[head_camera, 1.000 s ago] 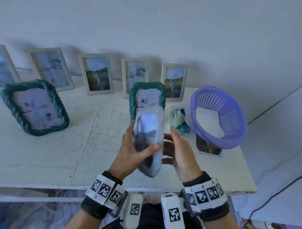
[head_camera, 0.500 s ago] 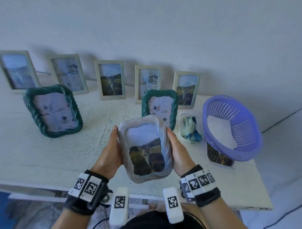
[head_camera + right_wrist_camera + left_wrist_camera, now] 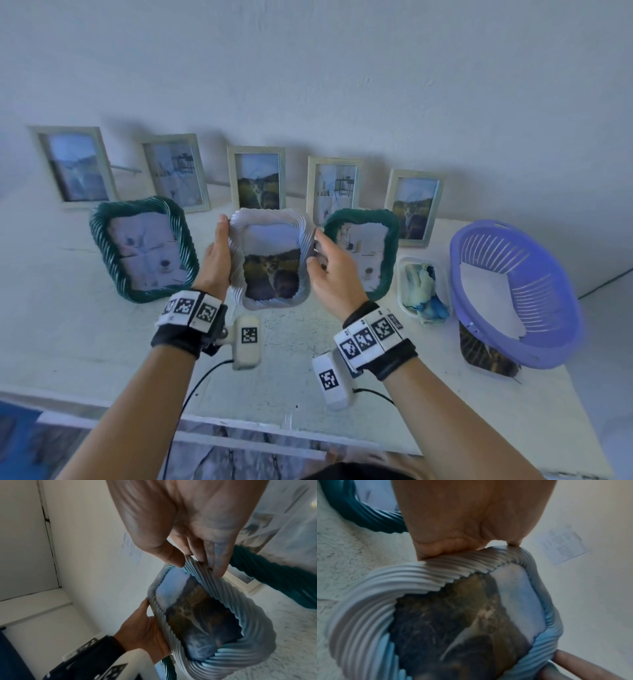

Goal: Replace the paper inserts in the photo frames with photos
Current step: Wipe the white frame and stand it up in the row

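white frame (image 3: 270, 257) gripped by both hands, left hand (image 3: 215, 263), right hand (image 3: 334, 274), between green frames (image 3: 144, 248)

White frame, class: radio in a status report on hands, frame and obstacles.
Left hand and right hand grip white frame by its sides. Cat photo inside, facing forward. Green frames stand close either side.

No legible text, brand or number can be made out. Black-and-white square code markers (image 3: 186, 306) are carried on the left wrist band, more markers (image 3: 372, 334) on the right wrist band, and one each on the two white camera housings (image 3: 249, 335) below the wrists. A printed sheet (image 3: 563, 544) is fixed to the wall, but its lines are too blurred to be read.
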